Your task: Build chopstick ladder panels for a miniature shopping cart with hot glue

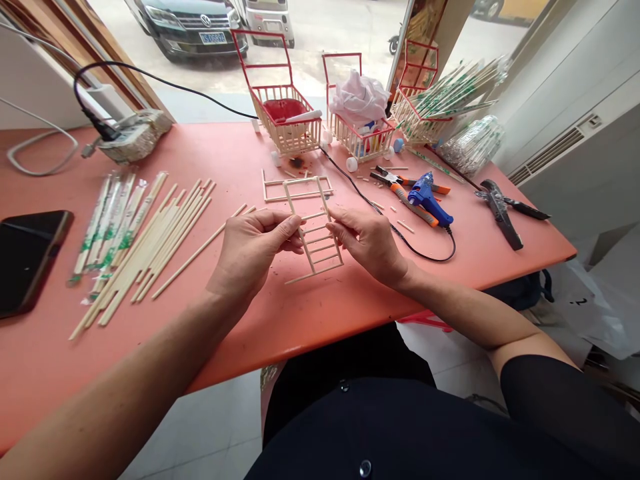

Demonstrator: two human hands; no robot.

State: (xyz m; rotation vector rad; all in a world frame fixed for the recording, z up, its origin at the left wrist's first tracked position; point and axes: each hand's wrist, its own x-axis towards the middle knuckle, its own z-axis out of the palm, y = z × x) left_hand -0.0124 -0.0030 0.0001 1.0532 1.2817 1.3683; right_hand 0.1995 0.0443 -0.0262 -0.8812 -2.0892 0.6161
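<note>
A small ladder-like frame of wooden sticks is held over the near part of the table, with several rungs across its lower half. My left hand pinches its left rail between thumb and fingers. On the opposite rail, my right hand has its fingertips closed. One longer stick forms the bottom edge and juts out to the left. Just beyond lies a flat rectangular stick frame, partly behind the held one.
Loose chopsticks and wrapped ones lie left, near a phone. To the right are a blue glue gun, orange-handled pliers and black cutters. Several red-trimmed stick carts stand behind. A black cord crosses the table.
</note>
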